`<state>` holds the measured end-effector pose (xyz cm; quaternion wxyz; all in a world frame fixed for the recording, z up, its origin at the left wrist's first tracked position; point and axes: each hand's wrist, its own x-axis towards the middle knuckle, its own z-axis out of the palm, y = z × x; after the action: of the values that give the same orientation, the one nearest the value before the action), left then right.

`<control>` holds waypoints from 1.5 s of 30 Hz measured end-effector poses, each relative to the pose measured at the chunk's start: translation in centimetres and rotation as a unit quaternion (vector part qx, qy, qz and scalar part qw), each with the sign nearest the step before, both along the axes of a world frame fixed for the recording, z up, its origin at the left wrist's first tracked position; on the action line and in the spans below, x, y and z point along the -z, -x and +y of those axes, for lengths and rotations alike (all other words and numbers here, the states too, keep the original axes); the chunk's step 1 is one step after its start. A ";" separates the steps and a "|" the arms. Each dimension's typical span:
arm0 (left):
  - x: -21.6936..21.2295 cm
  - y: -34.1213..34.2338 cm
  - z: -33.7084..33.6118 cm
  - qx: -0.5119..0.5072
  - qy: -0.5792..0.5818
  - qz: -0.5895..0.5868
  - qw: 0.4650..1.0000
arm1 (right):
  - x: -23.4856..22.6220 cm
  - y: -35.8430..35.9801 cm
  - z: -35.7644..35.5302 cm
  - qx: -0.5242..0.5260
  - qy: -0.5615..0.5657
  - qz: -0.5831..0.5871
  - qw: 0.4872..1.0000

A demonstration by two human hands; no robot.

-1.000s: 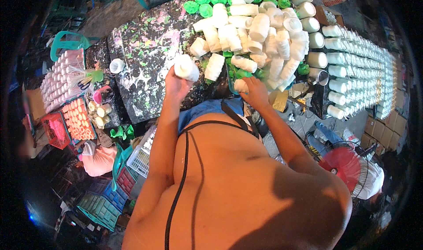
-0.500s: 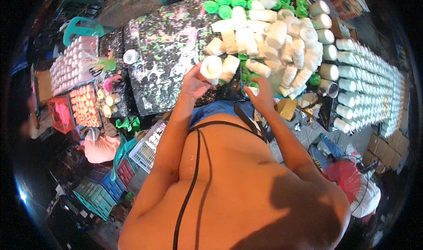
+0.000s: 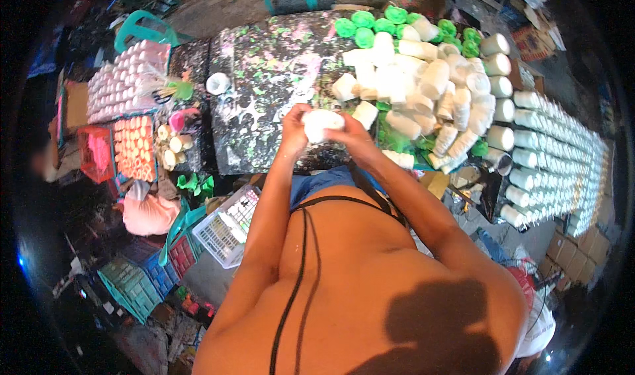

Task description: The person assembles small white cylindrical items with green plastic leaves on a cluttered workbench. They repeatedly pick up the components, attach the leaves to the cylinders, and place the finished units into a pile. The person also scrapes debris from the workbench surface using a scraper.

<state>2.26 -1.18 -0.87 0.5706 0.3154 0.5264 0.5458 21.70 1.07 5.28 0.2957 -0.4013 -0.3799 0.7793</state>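
Both of my hands meet around one white cup-shaped piece [image 3: 322,124] held above the paint-splattered black table [image 3: 264,71]. My left hand [image 3: 295,127] grips its left side and my right hand [image 3: 352,133] closes on its right side. A heap of white cups [image 3: 423,90] lies on the table just right of my hands, with green ones [image 3: 370,28] at its far edge. My bare torso fills the lower middle of the view.
Rows of white cups [image 3: 555,150] run along the right. Trays of white [image 3: 126,84] and orange [image 3: 134,149] pieces sit at the left, with a red crate [image 3: 96,153]. A white basket [image 3: 228,226] and blue-green crates [image 3: 142,279] stand below left.
My left hand has carried the white piece from the left toward the middle, and my right hand has left the heap and joined it on the piece.
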 end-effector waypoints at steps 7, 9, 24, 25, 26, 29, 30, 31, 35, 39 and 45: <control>-0.4 -0.1 -0.2 -0.092 0.069 0.323 0.939 | -3.8 1.1 0.3 -0.045 -0.513 -0.150 0.844; -1.2 -0.5 -0.6 -0.070 0.115 0.442 0.887 | -2.6 1.4 0.0 -0.071 -0.517 -0.203 0.829; 0.2 -1.1 -1.3 0.088 0.060 0.464 0.880 | 3.1 1.3 1.6 -0.107 -0.316 -0.372 0.866; -0.9 -1.9 -0.6 0.092 0.068 0.461 0.880 | 2.2 0.3 1.6 -0.123 -0.307 -0.376 0.865; -1.4 -2.3 -0.3 0.093 0.079 0.459 0.880 | 1.0 -0.7 1.4 -0.117 -0.339 -0.366 0.859; -3.7 -3.8 1.4 0.071 0.136 0.368 0.917 | -2.4 -3.0 1.1 -0.097 -0.430 -0.360 0.822; -5.0 -4.6 2.0 0.066 0.176 0.297 0.936 | -3.0 -3.7 1.1 -0.093 -0.455 -0.380 0.800; -5.7 -5.3 2.3 0.062 0.162 0.280 0.944 | -3.0 -4.0 1.2 -0.086 -0.462 -0.392 0.791; -6.0 -6.4 3.1 0.159 0.120 0.194 0.961 | -2.4 -5.9 2.6 -0.043 -0.444 -0.417 0.792; -9.1 -5.8 4.7 0.142 0.079 0.061 0.985 | -4.9 -12.1 5.1 0.169 -0.284 -0.318 0.889; -5.0 -2.5 4.1 0.051 0.172 0.071 0.981 | -9.9 -23.2 11.1 0.206 -0.468 -0.511 0.691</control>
<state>4.79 2.94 4.10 0.6046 0.2765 0.6350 0.3935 44.87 12.18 15.18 0.3585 -0.6157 -0.6954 0.0943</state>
